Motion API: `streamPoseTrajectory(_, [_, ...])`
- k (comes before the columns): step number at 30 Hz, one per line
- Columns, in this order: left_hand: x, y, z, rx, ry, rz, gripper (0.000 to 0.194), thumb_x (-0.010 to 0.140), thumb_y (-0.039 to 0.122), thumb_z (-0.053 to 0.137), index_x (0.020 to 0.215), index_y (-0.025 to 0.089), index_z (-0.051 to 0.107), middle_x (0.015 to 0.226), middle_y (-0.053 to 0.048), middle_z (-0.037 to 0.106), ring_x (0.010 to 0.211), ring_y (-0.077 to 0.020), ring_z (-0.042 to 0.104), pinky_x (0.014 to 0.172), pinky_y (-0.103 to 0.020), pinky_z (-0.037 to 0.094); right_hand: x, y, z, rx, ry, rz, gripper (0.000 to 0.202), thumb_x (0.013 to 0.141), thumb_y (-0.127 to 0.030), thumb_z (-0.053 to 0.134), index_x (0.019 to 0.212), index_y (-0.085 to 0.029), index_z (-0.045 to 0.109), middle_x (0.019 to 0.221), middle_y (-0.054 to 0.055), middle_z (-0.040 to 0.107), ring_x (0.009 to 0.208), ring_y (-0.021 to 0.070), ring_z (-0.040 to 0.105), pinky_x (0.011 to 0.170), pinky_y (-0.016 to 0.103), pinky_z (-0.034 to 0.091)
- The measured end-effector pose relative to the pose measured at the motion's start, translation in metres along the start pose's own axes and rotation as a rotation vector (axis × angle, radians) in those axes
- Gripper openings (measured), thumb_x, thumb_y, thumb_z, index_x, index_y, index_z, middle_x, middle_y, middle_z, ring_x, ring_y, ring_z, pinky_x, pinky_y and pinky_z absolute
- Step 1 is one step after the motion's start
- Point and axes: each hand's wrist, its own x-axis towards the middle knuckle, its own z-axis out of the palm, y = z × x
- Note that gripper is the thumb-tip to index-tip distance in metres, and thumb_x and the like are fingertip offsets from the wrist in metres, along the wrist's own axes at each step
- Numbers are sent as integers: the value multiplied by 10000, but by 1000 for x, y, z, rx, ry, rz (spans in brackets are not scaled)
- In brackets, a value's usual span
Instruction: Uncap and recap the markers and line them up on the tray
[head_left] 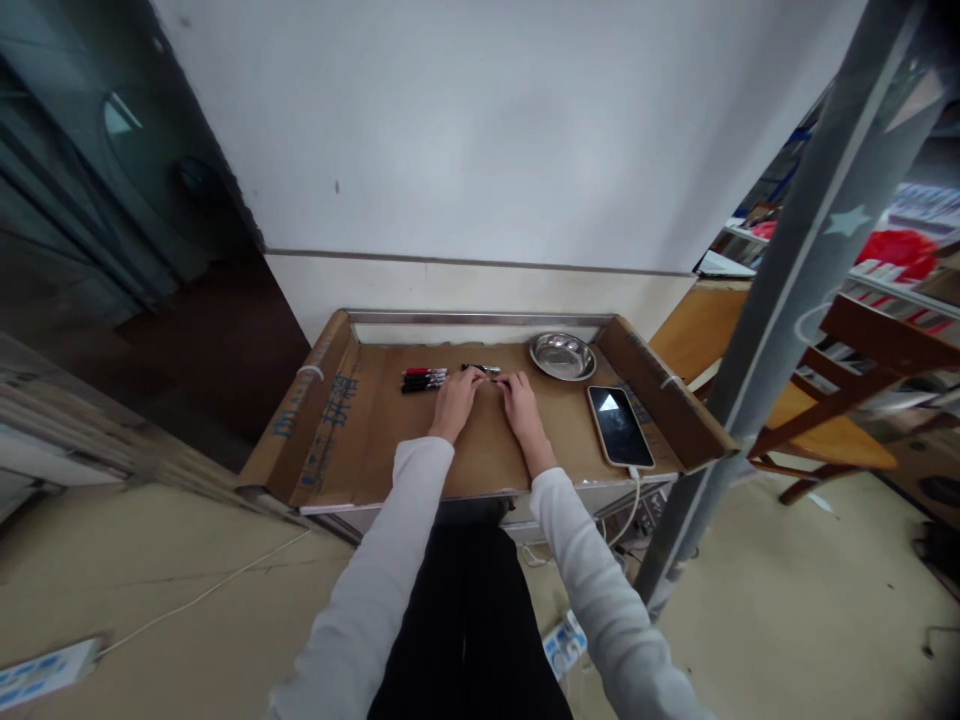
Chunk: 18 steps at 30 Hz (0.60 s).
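Note:
My left hand (454, 402) and my right hand (520, 406) meet near the middle of the cardboard-lined table (390, 460), fingertips close together. The fingers of each are pinched; whatever small, thin thing lies between them is too small to name. Just behind the fingertips lies a dark and silvery pen-like piece (487, 369). Several pens (424, 380), black ones and a red one, lie side by side to the left of my left hand. A round, shallow metal dish (562, 357) stands beyond my right hand.
On the right of the table lies a phone (621, 428) with a white cable (634, 500) hanging over the front edge. Cardboard walls (667, 390) rise at both sides. A grey metal post (787, 250) and a wooden chair (840, 440) stand to the right.

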Motion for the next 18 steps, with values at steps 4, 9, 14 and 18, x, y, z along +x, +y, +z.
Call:
streamPoseTrajectory(4, [-1,1,1,-41,-26,63,184,916,243,401,998,194,558,957,-51,645,883,-174,593,834,-310,424,0,1,1,51,-8,-39,217,904,-200,371,1025,-141,542,1017,102,556,958,169,541,868,286,429])
streamPoseTrajectory(9, [-3,4,4,-226,-76,101,206,912,218,389,1092,201,490,1043,-45,635,958,-157,598,845,-292,454,0,1,-1,62,-42,-68,215,888,-183,395,1023,-163,562,1012,94,572,961,177,551,865,308,435])
streamPoseTrajectory(14, [-2,7,5,-145,-69,106,418,833,81,386,1240,178,401,1183,-82,582,1084,-169,547,937,-318,412,-5,-3,-6,35,-12,-34,242,887,-177,387,972,-168,614,950,86,612,897,178,575,823,293,445])
streamPoseTrajectory(18, [1,6,8,67,-26,102,510,825,96,391,1330,159,354,1345,-112,456,1282,-207,366,1048,-390,284,-15,-11,-9,-43,2,-9,253,894,-198,392,1004,-182,619,972,82,635,877,174,585,810,282,439])
